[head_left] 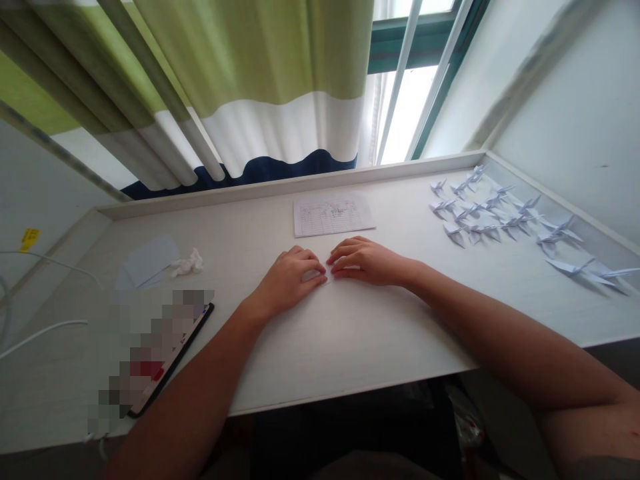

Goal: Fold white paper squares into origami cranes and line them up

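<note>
My left hand (293, 279) and my right hand (369, 261) meet over the middle of the white table (350, 340). Between their fingertips is a small piece of white paper (329, 274), mostly covered by the fingers, so its folded shape cannot be made out. Thumb and fingers of each hand are closed on it, close to the tabletop. Just beyond the hands lies a printed sheet or pad of paper (333, 215). Several folded white paper cranes (483, 207) stand grouped at the right rear of the table.
At the left lie flat white paper sheets (147, 260) and a crumpled tissue (188, 263). A dark-edged tablet or phone (173, 360), partly blurred out, rests by my left forearm. White cables (50, 327) run at the far left. A raised ledge (260, 190) borders the back, below a curtain (280, 67).
</note>
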`<state>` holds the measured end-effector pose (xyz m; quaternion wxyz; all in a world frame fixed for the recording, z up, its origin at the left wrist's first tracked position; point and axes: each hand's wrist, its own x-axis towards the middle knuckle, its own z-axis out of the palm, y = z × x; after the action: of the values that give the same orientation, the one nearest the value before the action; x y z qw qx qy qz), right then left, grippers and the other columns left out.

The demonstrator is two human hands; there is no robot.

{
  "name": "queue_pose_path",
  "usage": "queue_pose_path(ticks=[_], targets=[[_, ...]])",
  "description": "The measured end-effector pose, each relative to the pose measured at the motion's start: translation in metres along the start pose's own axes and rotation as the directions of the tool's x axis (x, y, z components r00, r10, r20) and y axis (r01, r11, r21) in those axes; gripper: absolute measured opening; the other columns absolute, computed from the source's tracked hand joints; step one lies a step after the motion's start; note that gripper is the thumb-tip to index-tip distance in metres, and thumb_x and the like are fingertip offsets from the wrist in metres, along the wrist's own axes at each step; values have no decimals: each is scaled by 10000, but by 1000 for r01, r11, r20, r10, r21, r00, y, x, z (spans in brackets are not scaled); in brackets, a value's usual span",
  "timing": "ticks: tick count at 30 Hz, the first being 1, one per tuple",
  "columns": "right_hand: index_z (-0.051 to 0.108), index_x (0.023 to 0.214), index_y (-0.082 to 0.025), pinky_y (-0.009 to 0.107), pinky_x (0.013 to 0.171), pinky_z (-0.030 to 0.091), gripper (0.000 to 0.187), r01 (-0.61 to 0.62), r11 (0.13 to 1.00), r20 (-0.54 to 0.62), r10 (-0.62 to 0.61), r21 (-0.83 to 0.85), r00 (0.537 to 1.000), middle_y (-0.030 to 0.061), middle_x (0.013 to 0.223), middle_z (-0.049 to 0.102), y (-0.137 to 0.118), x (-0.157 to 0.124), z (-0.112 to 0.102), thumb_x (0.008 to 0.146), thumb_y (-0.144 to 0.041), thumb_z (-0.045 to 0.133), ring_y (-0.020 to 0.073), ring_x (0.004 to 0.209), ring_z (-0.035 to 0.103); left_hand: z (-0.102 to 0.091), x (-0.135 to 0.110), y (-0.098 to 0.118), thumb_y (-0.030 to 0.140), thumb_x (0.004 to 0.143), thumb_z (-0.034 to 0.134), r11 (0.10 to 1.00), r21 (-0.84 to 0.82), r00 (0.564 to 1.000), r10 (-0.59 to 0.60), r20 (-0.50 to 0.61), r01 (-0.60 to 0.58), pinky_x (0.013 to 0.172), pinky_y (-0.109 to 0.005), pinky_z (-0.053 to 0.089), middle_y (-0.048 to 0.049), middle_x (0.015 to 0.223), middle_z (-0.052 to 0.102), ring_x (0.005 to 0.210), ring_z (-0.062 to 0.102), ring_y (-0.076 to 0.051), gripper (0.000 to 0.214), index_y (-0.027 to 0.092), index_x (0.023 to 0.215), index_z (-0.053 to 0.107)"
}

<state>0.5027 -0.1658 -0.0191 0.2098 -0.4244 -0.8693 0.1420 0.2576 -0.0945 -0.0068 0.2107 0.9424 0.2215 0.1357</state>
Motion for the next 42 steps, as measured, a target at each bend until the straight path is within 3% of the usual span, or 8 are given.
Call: queue_pose_path(ticks=[11,14,20,26,34,42], targets=[[759,1042,-197,437,979,482,234,-66,997,-48,68,33,997,107,1111,785,-3,2,6,1081,-320,564,263,1022,680,-1,-1,7,392,940,739,1000,12,1000,22,9,-22,979,-481,479,-58,1054,782,1051,665,-289,214,250,790,792],[745,1013,-184,437,965,491,226,-80,996,-68,82,36,994,112,1084,775,-3,3,8,1077,-309,567,267,1014,673,1,-1,9,336,965,691,999,-21,999,41,14,-41,954,-471,494,-65,981,772,1015,651,-282,258,233,741,768],[758,987,-207,435,967,510,231,-77,991,-65,85,113,994,106,1089,772,-3,1,6,1072,-312,570,259,1020,675,6,-1,10,272,924,697,986,-155,998,-52,24,56,964,-471,504,-60,993,764,1039,636,-292,118,243,826,755],[794,1018,-218,423,983,533,173,-50,971,-35,60,235,998,92,1165,775,1,-4,-1,1032,-300,643,237,1054,690,8,-1,10,247,960,606,991,-126,998,-35,43,40,961,-488,506,-86,992,745,1036,611,-299,169,220,840,721],[768,897,-203,431,953,545,159,-122,965,-109,151,233,982,102,1097,779,0,1,7,993,-244,648,251,1023,684,10,-1,7,255,928,656,985,-159,998,-62,15,63,1040,-506,495,-88,1088,751,1132,597,-307,140,223,808,721],[760,902,-205,420,942,542,147,-112,959,-95,141,259,986,105,1104,773,1,1,6,979,-251,644,243,1018,685,6,-1,8,243,891,687,962,-234,991,-134,28,137,1034,-498,510,-73,1094,769,1112,632,-296,151,233,743,715]])
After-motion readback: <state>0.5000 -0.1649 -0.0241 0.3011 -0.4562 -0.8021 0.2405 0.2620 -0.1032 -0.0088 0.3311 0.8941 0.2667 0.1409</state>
